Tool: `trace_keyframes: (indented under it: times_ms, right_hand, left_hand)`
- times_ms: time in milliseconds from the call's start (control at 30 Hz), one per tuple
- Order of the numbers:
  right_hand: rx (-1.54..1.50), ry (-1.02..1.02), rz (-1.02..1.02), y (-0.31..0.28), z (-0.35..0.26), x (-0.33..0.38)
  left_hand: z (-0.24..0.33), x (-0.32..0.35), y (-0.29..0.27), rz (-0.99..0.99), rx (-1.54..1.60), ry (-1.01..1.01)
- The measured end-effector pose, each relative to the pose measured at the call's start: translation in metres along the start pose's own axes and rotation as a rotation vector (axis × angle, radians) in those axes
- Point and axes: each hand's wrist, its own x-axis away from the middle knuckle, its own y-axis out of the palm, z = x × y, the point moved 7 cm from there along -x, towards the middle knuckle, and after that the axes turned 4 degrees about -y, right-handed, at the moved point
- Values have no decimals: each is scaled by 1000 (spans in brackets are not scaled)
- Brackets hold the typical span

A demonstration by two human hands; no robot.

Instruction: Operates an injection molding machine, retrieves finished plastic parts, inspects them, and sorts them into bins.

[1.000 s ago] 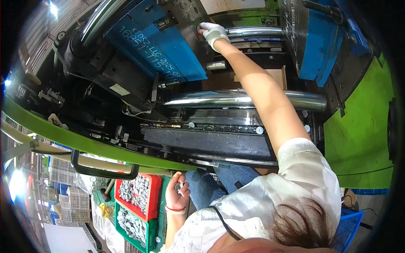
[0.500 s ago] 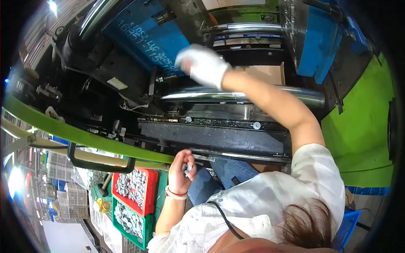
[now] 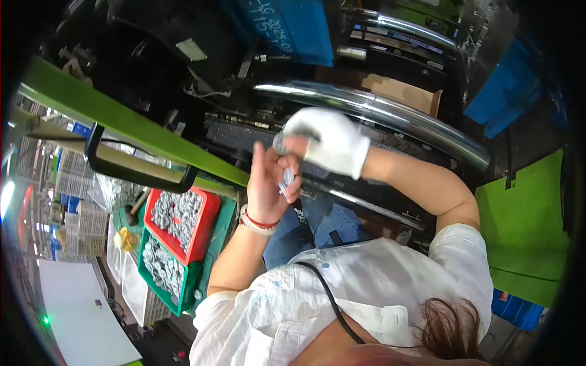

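My right hand (image 3: 339, 143), in a white glove with the thumb bare, pinches a small round grey metal part (image 3: 279, 144). It meets my bare left hand (image 3: 264, 186) in front of the machine's lower edge. Curled fingers of my left hand hold more small grey metal pieces (image 3: 286, 179) against the palm; their number is hidden. The index finger of that hand points up beside the part in my right hand. Whether the left fingers touch that part I cannot tell.
Left of me, a red tray (image 3: 198, 238) and a green tray (image 3: 191, 282) hold many grey metal parts. A hammer (image 3: 131, 215) lies beside them. A green machine door with a black handle (image 3: 139, 177) stands near my left arm. A thick chrome bar (image 3: 390, 110) crosses ahead, before blue blocks (image 3: 308, 30).
My right hand has come back from beside the blue block, down and toward my left hand, and now shows a round part in its pinch. My left hand has risen slightly. The view has shifted.
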Motion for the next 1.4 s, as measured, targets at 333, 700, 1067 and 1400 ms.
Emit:
trace_keyframes:
  times_ms: [333, 700, 1067, 1400]
  right_hand:
    - [-365, 187, 98, 4, 24, 9]
    - [-622, 183, -184, 13, 20, 6]
    - [-310, -1, 386, -115, 81, -55]
    - [-384, 6, 855, -264, 227, -127]
  left_hand:
    - [14, 4, 17, 151, -269, 160]
    - [19, 2, 17, 138, -307, 131]
    - [53, 44, 28, 224, -609, 352]
    - [88, 87, -61, 679, -1065, 393]
